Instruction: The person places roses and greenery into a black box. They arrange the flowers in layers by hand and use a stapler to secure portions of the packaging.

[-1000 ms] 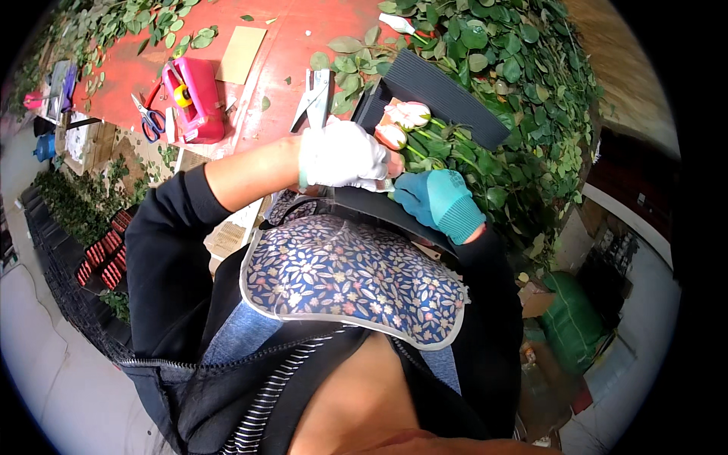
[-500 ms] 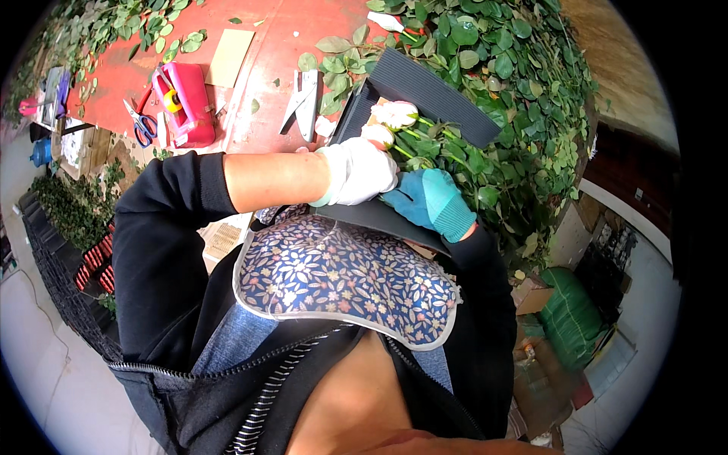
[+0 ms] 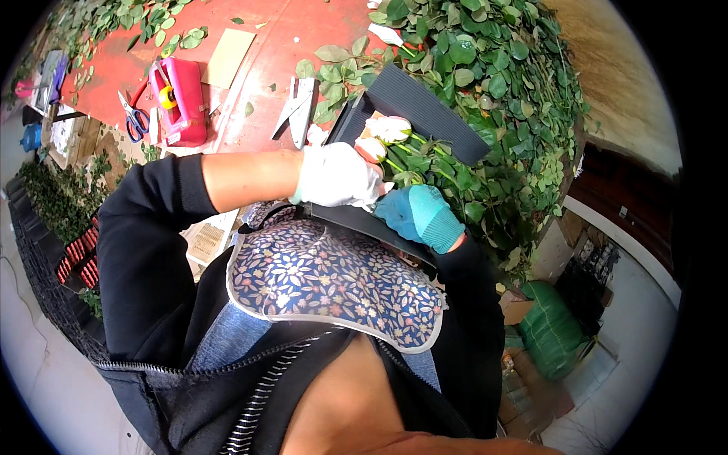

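Note:
Pale pink roses (image 3: 390, 129) with green stems lie inside a black corrugated wrapping sheet (image 3: 436, 114) close in front of me. My left hand (image 3: 339, 174), in a white glove, is curled at the near side of the blooms. At its fingertips a small pinkish bit shows, which I cannot identify. My right hand (image 3: 419, 216), in a blue-green knit glove, is closed beside it, over the sheet's near dark flap (image 3: 356, 220). The fingertips of both hands come together, and whatever is between them is hidden.
A silver stapler (image 3: 296, 110) lies left of the sheet. Farther left are a pink tape dispenser (image 3: 182, 106), scissors (image 3: 135, 117) and a tan card (image 3: 229, 58) on the red tabletop (image 3: 265, 45). A thick heap of leafy stems (image 3: 516, 98) covers the right side.
The view has shifted slightly, so everything sits a little further left. The left hand's fingertips now reveal the pinkish bit; both hands keep nearly the same place at the sheet.

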Tool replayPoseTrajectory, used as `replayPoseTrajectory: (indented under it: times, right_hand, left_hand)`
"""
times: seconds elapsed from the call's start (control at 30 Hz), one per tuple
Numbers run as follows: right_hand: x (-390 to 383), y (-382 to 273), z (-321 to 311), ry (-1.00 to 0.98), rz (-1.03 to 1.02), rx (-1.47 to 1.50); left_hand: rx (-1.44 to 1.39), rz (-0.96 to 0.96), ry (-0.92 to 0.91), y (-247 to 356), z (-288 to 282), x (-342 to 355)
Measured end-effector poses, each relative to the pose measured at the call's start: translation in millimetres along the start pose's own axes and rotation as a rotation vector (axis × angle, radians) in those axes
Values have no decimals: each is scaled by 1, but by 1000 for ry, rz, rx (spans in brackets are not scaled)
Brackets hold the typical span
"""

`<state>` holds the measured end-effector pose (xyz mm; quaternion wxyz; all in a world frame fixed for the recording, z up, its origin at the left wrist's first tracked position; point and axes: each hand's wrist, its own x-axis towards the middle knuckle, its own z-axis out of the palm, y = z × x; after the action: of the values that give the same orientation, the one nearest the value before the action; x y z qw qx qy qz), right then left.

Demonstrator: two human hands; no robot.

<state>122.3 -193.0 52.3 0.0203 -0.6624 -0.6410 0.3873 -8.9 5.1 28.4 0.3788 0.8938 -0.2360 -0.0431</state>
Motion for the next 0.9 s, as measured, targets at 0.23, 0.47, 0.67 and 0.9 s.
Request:
replayPoseTrajectory:
  times: [0.23,0.47,0.67,0.9]
  right_hand:
    - [5,-12,-4,48,97,45]
    - [7,-6,2,3,60,4]
    - [5,-8,-2,38,74,78]
    - [8,-9,-4,14,154,97]
  left_hand:
    - [129,-124,-284,-5,-32,-44]
    - [126,-313,-181,3,-35,-64]
    - [239,-738,-800,4,-38,-127]
    - [302,-884,-938,14,24,-196]
